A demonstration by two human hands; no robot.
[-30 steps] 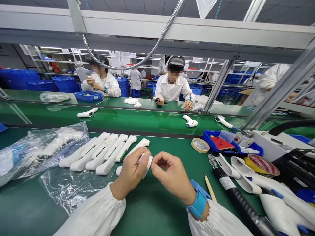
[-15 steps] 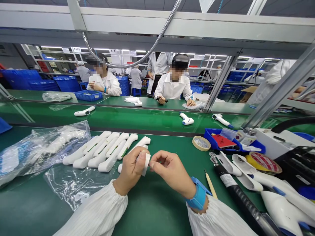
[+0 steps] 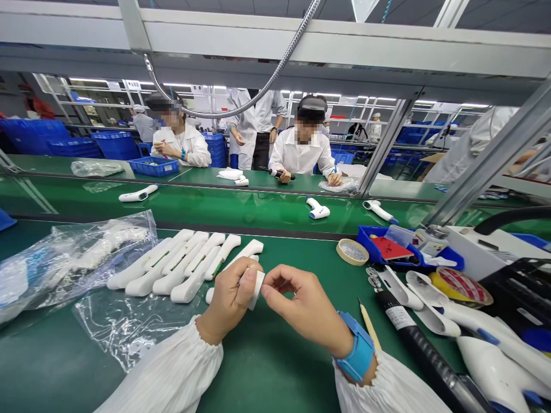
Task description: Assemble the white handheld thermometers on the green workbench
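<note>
My left hand [image 3: 230, 295] is closed on a small white flat piece [image 3: 257, 291], thumb pressed against its face. It could be paper or thin plastic; I cannot tell which. Close beside its right edge, my right hand [image 3: 303, 301] has thumb and forefinger pinched together. What that pinch holds, if anything, is too small to make out. Partly behind my left hand lies a white handle-shaped housing [image 3: 252, 248]. To its left, several more white thermometer housings [image 3: 187, 289] rest in a slanted row, some showing green strips.
Clear plastic bags [image 3: 124, 321] lie at left. On the right are a tape roll [image 3: 352, 251], a blue parts bin [image 3: 365, 238], a wooden stick [image 3: 369, 324], a black electric screwdriver [image 3: 424, 350] and white shells [image 3: 491, 367]. Behind runs a green belt [image 3: 241, 209] carrying infrared thermometers [image 3: 318, 208]. Co-workers sit opposite.
The thermometers on the belt have shifted left. My right wrist has moved slightly right and down, its fingertips still near the white piece. A standing person in the background has moved left.
</note>
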